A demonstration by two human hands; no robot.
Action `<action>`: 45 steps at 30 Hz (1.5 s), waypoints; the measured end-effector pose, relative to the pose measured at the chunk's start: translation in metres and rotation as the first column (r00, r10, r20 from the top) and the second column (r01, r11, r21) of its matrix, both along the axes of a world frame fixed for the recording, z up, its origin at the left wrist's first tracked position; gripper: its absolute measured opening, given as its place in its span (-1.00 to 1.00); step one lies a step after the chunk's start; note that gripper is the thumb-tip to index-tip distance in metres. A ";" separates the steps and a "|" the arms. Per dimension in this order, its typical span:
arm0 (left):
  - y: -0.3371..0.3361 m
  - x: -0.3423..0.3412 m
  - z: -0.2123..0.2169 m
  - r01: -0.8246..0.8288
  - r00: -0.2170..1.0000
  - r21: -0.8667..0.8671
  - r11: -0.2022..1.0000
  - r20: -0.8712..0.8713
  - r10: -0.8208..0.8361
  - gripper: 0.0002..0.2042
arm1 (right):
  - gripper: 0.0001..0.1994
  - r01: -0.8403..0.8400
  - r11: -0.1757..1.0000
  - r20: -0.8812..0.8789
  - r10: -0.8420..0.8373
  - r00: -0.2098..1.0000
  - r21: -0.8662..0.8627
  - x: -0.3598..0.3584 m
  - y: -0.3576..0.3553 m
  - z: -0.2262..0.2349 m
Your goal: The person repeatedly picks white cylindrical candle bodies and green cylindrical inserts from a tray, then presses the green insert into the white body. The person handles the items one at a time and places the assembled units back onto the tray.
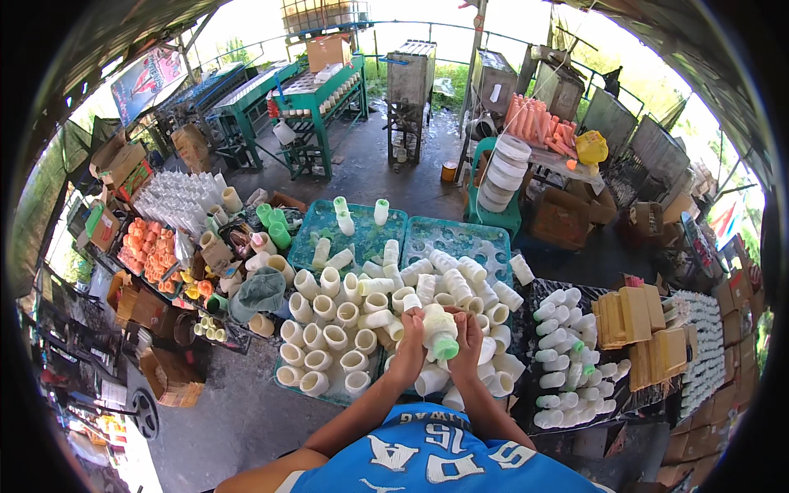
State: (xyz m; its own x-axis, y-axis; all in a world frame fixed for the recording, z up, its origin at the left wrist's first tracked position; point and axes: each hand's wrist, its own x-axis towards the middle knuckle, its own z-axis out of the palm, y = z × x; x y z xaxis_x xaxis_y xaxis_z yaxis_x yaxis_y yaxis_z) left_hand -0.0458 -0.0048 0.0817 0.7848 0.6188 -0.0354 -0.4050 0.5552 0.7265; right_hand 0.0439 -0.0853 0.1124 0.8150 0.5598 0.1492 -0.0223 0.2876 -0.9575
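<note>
Both of my hands are closed around a cream-white, ribbed, waxy-looking cylinder (438, 322) with a pale green end (445, 349) tilted toward me. My left hand (410, 338) grips its left side, near a small white tube-like end (412, 303). On the opposite side my right hand (468, 338) wraps around it. The fingers partly hide the piece. Beneath and around the hands, many hollow off-white cylinders (335, 336) stand or lie in a heap. More ridged white cylinders (457, 284) lie just beyond.
Turquoise trays (393, 228) hold the cylinders. To the right are rows of white cylinders (552, 380) and yellowish blocks (629, 319). Orange pieces (149, 251) and a grey-green cloth (261, 289) lie left. Farther off stand stacked white rolls (503, 174) and green machine tables (308, 99).
</note>
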 end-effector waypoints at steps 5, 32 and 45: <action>-0.009 -0.014 0.038 0.185 0.969 -0.075 0.980 0.177 -0.169 -0.54 | -0.53 -0.004 1.000 -0.053 0.002 0.999 -0.030 0.001 0.002 0.014; 0.001 -0.031 0.040 -0.275 0.955 -0.052 0.960 0.096 0.279 -0.41 | -0.35 -0.101 0.982 0.315 0.147 0.938 -0.158 -0.054 0.027 0.022; 0.008 -0.019 0.027 -0.213 0.958 0.316 0.924 -0.118 0.261 -0.56 | -0.46 -0.426 0.825 -0.363 0.552 0.751 0.372 -0.032 0.026 -0.027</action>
